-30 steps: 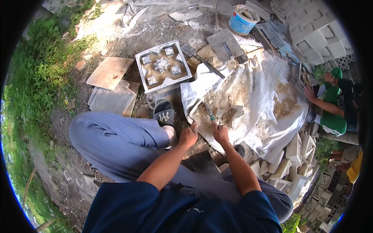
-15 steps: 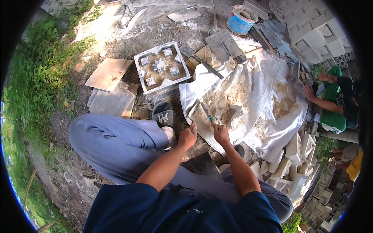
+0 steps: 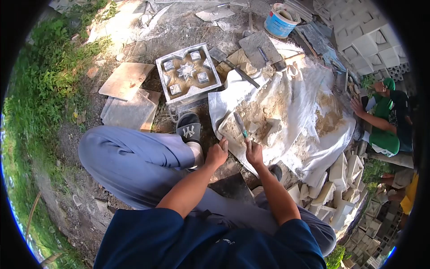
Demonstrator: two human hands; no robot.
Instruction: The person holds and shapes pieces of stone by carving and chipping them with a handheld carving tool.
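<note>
My right hand (image 3: 254, 154) is closed round the handle of a narrow trowel (image 3: 239, 122), which shows green near the grip. Its blade points away from me over a pale, sand-dusted piece (image 3: 228, 128). At that piece's near edge, my left hand (image 3: 216, 154) is curled shut with the thumb up; what its fingers hold is hidden. Beneath both lies a white sack sheet (image 3: 286, 148) bearing sandy mix (image 3: 257, 112) and broken lumps. Beyond my sandalled foot rests a square metal mould (image 3: 187, 74), with a star and several raised squares inside.
Flat boards (image 3: 127, 110) are stacked left of the mould. A plate with a handle (image 3: 260, 49) and a dark bar (image 3: 242, 74) lie at the sheet's far edge. Behind stands a blue bucket (image 3: 281, 20). Pale blocks (image 3: 338, 179) are piled right. A person in green (image 3: 387, 121) sits beyond.
The trowel blade has swung up and now stands clearer of the pale piece. Both hands have barely shifted. The view has tilted slightly.
</note>
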